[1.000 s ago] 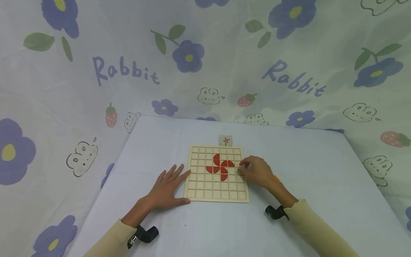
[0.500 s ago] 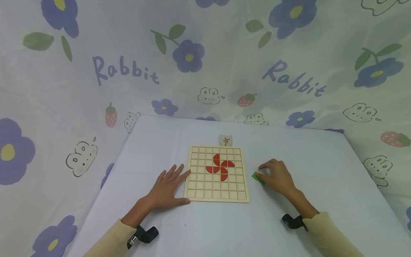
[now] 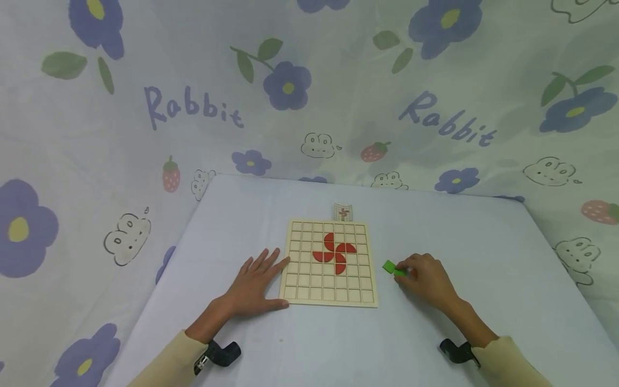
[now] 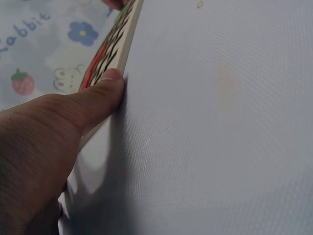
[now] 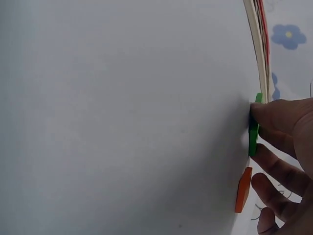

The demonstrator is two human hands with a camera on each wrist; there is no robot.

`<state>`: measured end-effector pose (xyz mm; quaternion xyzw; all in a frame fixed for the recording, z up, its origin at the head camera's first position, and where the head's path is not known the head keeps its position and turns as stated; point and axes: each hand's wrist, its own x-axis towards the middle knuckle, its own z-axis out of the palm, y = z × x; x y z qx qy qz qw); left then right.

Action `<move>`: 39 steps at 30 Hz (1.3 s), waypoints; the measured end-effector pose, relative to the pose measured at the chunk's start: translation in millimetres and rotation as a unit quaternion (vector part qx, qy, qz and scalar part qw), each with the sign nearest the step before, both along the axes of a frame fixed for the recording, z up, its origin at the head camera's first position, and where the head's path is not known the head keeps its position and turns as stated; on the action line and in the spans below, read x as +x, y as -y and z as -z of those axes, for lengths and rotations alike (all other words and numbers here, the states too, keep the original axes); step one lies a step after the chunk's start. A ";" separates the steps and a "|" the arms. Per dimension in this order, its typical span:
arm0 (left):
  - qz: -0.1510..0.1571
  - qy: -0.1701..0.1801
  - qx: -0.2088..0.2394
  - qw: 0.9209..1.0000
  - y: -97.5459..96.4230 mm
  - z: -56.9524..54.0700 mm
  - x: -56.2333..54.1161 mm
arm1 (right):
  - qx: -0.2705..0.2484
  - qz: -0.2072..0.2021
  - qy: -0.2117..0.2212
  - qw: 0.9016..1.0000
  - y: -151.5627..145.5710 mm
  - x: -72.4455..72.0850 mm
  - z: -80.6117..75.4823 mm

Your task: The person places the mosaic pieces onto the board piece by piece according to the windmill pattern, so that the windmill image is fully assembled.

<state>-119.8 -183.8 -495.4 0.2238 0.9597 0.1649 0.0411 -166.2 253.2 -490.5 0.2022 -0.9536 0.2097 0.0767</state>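
A wooden grid board (image 3: 314, 299) lies on the white table, with several red rounded pieces (image 3: 346, 248) forming a pinwheel near its middle. My left hand (image 3: 253, 285) lies with fingers spread along the board's left side; its thumb (image 4: 110, 81) touches the front edge in the left wrist view. Right of the board, thumb and fingers of my right hand (image 3: 427, 277) pinch a green tile (image 3: 400, 273) low at the table. Another green tile (image 3: 389, 266) lies right beside it. Below the fingers in the right wrist view is an orange tile (image 5: 243, 191), hidden in the head view.
A small pattern card (image 3: 343, 212) with a red pinwheel on a grid stands at the board's far edge. Behind the table hangs a patterned cloth (image 3: 319, 118) with flowers and rabbits. Each wrist wears a black camera (image 3: 456, 352).
My right hand has moved from the board's right edge rightward and nearer me, to the green tiles, and now pinches one. The left hand stays put. The head view shifts slightly.
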 end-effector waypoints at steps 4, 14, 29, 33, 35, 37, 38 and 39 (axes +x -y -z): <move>-0.003 0.001 -0.005 1.000 -0.5 -1.1 0.6 | 0.015 -0.015 -0.041 0.999 1.2 2.4 -0.6; -0.003 0.008 -0.007 1.000 -1.3 -1.6 -0.1 | -0.012 -0.031 -0.035 0.999 7.2 -0.1 -9.4; -0.001 0.012 -0.015 1.000 -0.4 -1.9 2.1 | -0.095 -0.182 -0.002 0.979 88.9 -16.5 -16.4; 0.002 0.003 -0.013 1.000 0.3 -0.4 1.3 | -0.086 -0.221 -0.029 0.971 112.5 -22.6 -15.2; 0.003 0.000 -0.012 1.000 0.6 0.3 0.9 | -0.085 -0.241 -0.041 0.966 122.0 -25.7 -13.6; 0.004 0.000 -0.013 1.000 0.7 0.7 0.5 | -0.078 -0.254 -0.051 0.963 130.1 -28.7 -11.0; 0.004 0.001 -0.011 1.000 0.8 0.7 0.5 | -0.071 -0.257 -0.052 0.962 133.6 -29.6 -10.2; 0.004 0.003 -0.012 1.000 0.8 0.7 0.5 | -0.065 -0.259 -0.052 0.962 136.8 -30.6 -9.0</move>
